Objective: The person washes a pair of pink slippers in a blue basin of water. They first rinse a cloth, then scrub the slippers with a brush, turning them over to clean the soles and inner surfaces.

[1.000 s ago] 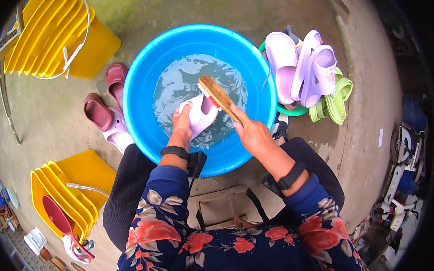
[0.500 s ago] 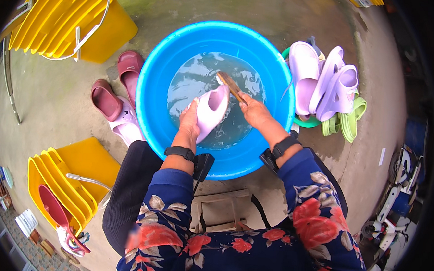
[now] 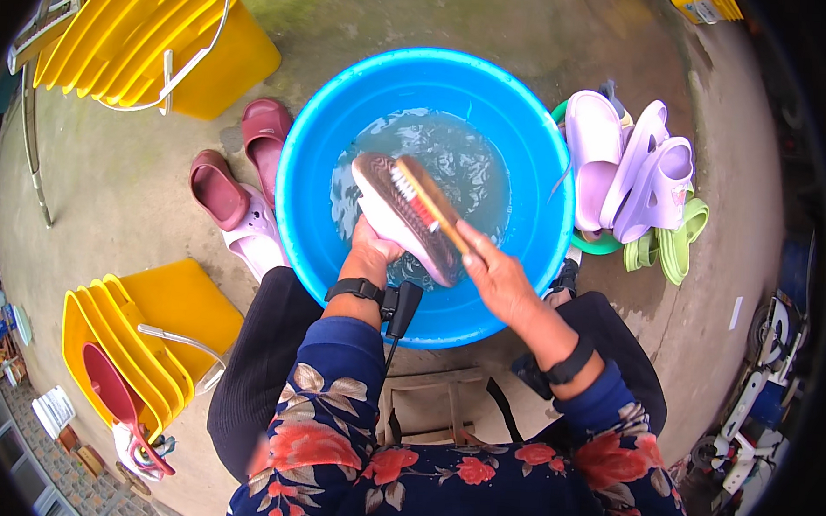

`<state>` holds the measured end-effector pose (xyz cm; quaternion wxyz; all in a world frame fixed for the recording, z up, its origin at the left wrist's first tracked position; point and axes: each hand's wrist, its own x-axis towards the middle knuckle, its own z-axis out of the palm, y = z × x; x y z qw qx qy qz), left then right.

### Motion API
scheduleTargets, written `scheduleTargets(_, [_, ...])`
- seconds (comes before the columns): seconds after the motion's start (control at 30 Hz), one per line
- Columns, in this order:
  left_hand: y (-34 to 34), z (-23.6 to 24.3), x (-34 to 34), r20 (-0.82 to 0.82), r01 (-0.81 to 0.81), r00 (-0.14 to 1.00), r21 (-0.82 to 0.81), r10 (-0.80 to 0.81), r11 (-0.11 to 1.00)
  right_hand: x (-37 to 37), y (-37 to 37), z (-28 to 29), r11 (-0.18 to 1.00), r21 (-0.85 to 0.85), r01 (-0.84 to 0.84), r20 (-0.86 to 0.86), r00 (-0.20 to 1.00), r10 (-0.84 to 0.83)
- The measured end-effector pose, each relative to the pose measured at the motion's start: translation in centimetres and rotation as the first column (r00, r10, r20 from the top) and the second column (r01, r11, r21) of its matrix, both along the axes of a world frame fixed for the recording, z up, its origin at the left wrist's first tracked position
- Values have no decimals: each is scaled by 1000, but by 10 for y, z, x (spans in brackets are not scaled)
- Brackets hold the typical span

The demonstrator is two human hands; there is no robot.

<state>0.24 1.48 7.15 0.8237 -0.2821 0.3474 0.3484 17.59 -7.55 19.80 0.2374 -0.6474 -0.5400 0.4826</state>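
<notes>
My left hand [image 3: 372, 252] grips a light pink clog [image 3: 389, 223] over the water, its dirty brownish sole turned up. My right hand [image 3: 503, 283] holds a wooden scrubbing brush [image 3: 442, 210] by its handle end. The brush's white and red bristles lie along the sole; motion blurs them a little. Below both hands stands a round blue basin [image 3: 292, 149] with cloudy water [image 3: 474, 163] in its bottom. The fingers of my left hand are partly hidden behind the clog.
Right of the basin, lilac clogs [image 3: 593, 165] and green sandals [image 3: 680, 239] pile on a green container [image 3: 601, 244]. Maroon clogs [image 3: 218, 190] and a pale clog [image 3: 257, 240] lie left. Stacked yellow buckets [image 3: 241, 57] and a yellow bucket set with a maroon scoop [image 3: 108, 382] stand further left.
The clog has been turned from its upper side to its sole. My right hand has come down and nearer, laying the brush over the sole. The view has shifted slightly.
</notes>
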Motion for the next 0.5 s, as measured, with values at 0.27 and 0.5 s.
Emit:
scheduleTargets(0.27, [-13,1,8,-39,120,992,0,-120,993,-38,33,-15,995,-49,-86,231,968,95])
scheduleTargets(0.5, [-37,-6,19,120,194,974,-15,-191,981,-11,46,-65,972,-217,86,380,925,3])
